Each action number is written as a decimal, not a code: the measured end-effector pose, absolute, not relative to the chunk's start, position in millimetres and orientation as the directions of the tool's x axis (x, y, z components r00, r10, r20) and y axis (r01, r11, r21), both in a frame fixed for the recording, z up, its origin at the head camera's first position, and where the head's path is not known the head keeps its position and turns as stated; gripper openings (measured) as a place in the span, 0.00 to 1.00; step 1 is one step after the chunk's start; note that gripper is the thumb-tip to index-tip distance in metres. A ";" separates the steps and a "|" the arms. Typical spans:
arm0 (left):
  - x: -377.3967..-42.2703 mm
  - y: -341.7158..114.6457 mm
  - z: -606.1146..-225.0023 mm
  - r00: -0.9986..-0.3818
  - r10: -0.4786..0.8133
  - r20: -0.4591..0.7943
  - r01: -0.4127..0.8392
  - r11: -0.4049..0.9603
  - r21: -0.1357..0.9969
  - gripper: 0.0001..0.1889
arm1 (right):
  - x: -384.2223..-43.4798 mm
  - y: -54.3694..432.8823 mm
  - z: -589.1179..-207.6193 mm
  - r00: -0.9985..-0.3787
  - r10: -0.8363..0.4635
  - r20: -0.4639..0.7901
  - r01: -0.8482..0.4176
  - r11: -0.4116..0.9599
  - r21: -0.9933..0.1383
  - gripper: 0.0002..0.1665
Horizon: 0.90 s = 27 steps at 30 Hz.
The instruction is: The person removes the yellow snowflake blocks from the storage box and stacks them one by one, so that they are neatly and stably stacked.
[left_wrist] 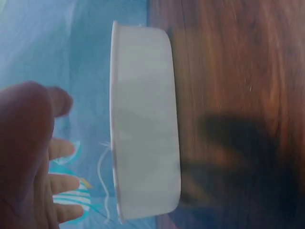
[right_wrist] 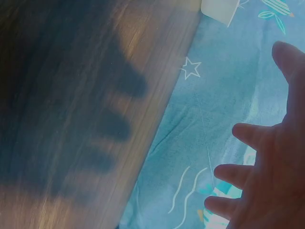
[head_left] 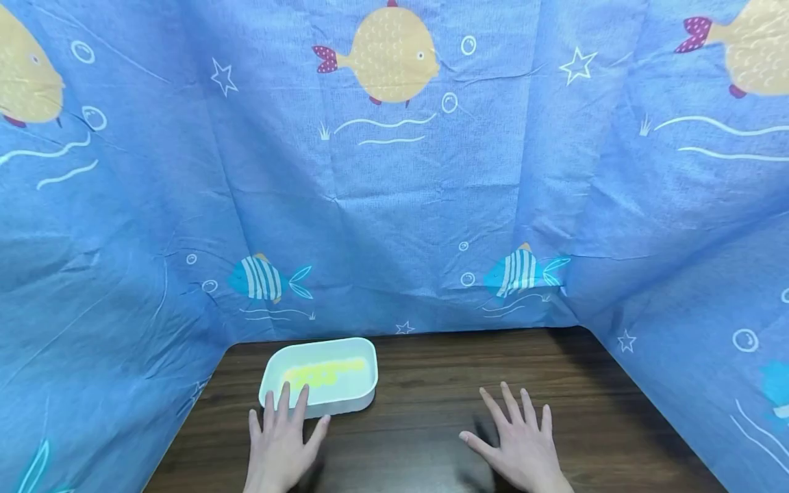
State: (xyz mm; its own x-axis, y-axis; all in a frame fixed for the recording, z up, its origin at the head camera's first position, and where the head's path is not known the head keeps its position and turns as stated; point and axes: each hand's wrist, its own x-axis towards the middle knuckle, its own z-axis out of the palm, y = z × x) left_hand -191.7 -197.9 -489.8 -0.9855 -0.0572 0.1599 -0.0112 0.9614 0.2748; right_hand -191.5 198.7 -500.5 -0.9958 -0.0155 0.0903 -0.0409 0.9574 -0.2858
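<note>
A white rectangular tub (head_left: 368, 400) with rounded corners stands at the back left of the wooden table. Bright yellow stuff (head_left: 320, 373) lies on its floor, too washed out to name. My left hand (head_left: 280, 445) hovers in front of the tub with fingers spread, its fingertips overlapping the near rim in the head view. In the left wrist view a gap separates those fingers from the tub wall (left_wrist: 145, 124). My right hand (head_left: 520, 441) is held over the right part of the table, fingers spread, holding nothing. A corner of the tub (right_wrist: 220, 10) shows at the top of the right wrist view.
Dark wood-grain table (head_left: 419, 383) spreads under both hands, and their shadows fall on it. Blue cloth (head_left: 394, 226) printed with fish, stars and bubbles hangs behind the table and along both sides, meeting its edges.
</note>
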 end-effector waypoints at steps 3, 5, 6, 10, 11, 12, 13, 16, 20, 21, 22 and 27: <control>-198.7 -209.1 -490.2 -0.980 -0.067 0.188 -0.017 0.966 0.257 0.34 | -191.3 200.4 -500.3 -0.995 -0.013 0.099 -0.042 0.956 -0.290 0.56; -204.8 -219.1 -490.4 -0.975 -0.097 0.198 -0.044 0.965 0.257 0.33 | -191.3 201.4 -500.0 -0.993 -0.017 0.113 -0.048 0.957 -0.285 0.56; -207.8 -224.2 -490.2 -0.972 -0.118 0.202 -0.062 0.963 0.263 0.33 | -191.2 201.9 -499.9 -0.992 -0.021 0.123 -0.055 0.959 -0.278 0.55; -220.8 -245.5 -490.1 -0.951 -0.216 0.221 -0.146 0.944 0.295 0.31 | -189.3 203.9 -499.6 -0.977 -0.052 0.208 -0.100 0.969 -0.227 0.46; -224.3 -249.7 -490.9 -0.949 -0.236 0.210 -0.164 0.936 0.310 0.30 | -188.7 204.5 -500.0 -0.967 -0.062 0.246 -0.116 0.970 -0.213 0.42; -227.9 -253.2 -492.2 -0.947 -0.253 0.197 -0.180 0.927 0.329 0.29 | -188.2 205.0 -500.5 -0.956 -0.071 0.283 -0.130 0.972 -0.196 0.37; -231.5 -257.2 -494.4 -0.949 -0.267 0.169 -0.196 0.917 0.346 0.29 | -187.6 204.8 -500.7 -0.945 -0.079 0.317 -0.142 0.973 -0.180 0.33; -241.3 -261.9 -502.1 -0.955 -0.290 0.053 -0.244 0.880 0.408 0.29 | -188.7 203.7 -501.8 -0.922 -0.092 0.375 -0.160 0.975 -0.154 0.24; -246.4 -251.8 -506.5 -0.948 -0.317 -0.011 -0.283 0.830 0.480 0.29 | -192.3 200.7 -500.7 -0.913 -0.105 0.394 -0.177 0.973 -0.150 0.19; -246.2 -247.2 -506.6 -0.947 -0.321 -0.003 -0.281 0.824 0.492 0.29 | -193.7 199.3 -499.6 -0.914 -0.107 0.391 -0.180 0.971 -0.155 0.18; -245.7 -242.4 -506.2 -0.947 -0.321 0.006 -0.275 0.820 0.503 0.29 | -195.4 197.5 -497.9 -0.911 -0.113 0.398 -0.189 0.969 -0.157 0.17; -243.5 -218.2 -508.9 -0.950 -0.306 0.059 -0.224 0.804 0.551 0.27 | -210.9 184.3 -485.2 -0.882 -0.161 0.444 -0.249 0.957 -0.148 0.18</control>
State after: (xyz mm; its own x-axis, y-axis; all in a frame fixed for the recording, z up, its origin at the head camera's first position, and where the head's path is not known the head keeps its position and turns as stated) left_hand -243.5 -218.2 -508.9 -0.9503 -0.3057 0.0593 -0.2242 0.8037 0.5511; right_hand -210.9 184.3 -485.2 -0.8815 -0.1607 0.4439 -0.2492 0.9570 -0.1484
